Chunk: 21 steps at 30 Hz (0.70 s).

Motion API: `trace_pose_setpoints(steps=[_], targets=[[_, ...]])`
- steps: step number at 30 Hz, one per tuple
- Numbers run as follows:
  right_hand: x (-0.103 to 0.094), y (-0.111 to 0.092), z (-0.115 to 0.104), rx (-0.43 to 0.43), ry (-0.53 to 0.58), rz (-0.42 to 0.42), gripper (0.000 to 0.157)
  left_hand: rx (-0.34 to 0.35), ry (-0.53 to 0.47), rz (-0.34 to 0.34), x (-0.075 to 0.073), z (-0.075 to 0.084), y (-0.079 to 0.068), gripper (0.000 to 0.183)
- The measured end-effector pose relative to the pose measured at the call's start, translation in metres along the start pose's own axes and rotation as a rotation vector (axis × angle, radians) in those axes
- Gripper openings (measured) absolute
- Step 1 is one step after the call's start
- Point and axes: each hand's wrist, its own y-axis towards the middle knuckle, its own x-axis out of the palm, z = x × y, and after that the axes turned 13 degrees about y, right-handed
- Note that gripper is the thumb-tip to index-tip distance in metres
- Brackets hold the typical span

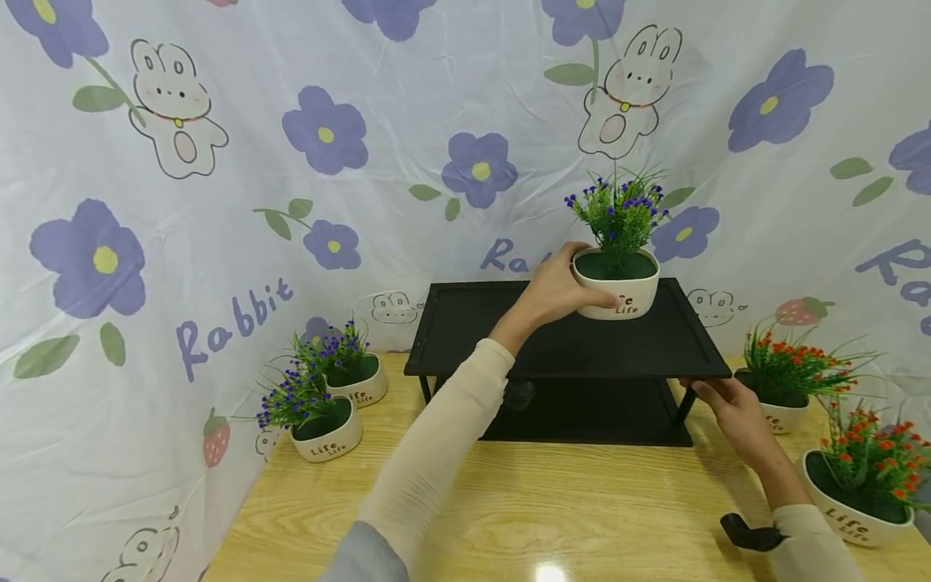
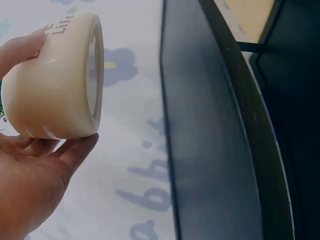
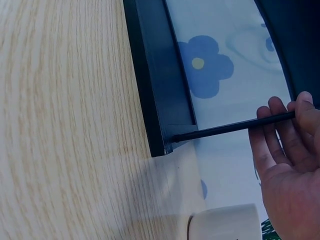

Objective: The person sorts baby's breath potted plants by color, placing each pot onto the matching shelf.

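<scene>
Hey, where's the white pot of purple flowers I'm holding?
In the head view, the white pot of purple flowers is right of center, gripped in your left hand above the black two-tier shelf.

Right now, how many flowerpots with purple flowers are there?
3: one flowerpot in the left hand, a front flowerpot and a back flowerpot left of the black two-tier shelf.

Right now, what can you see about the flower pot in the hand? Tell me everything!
The flower pot is glossy, cream-white and rounded, plastic or ceramic by its look, with dark "Life" lettering partly hidden by a thumb. Its underside looks recessed. Dark green filling holds grassy leaves and small purple-blue flowers. It is upright, above the black two-tier shelf, not touching it. The left hand grips it, thumb in front.
</scene>
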Motion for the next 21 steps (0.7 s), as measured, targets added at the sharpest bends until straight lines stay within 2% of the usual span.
trace_pose_setpoints(steps=[8, 12, 17, 21], targets=[[-0.003, -0.003, 0.000, -0.011, -0.032, -0.001, 0.050, -0.037, 0.023, -0.001, 0.028, 0.011, 0.021, 0.100], [-0.003, -0.004, -0.001, -0.018, -0.019, -0.003, 0.050, -0.028, 0.013, 0.021, 0.038, 0.012, 0.029, 0.099], [-0.002, -0.001, 0.001, -0.038, -0.006, -0.004, 0.045, 0.001, 0.019, 0.065, 0.049, 0.008, 0.034, 0.092], [-0.003, -0.001, 0.002, -0.050, 0.001, 0.001, 0.042, -0.013, 0.023, 0.061, 0.059, 0.008, 0.035, 0.096]])
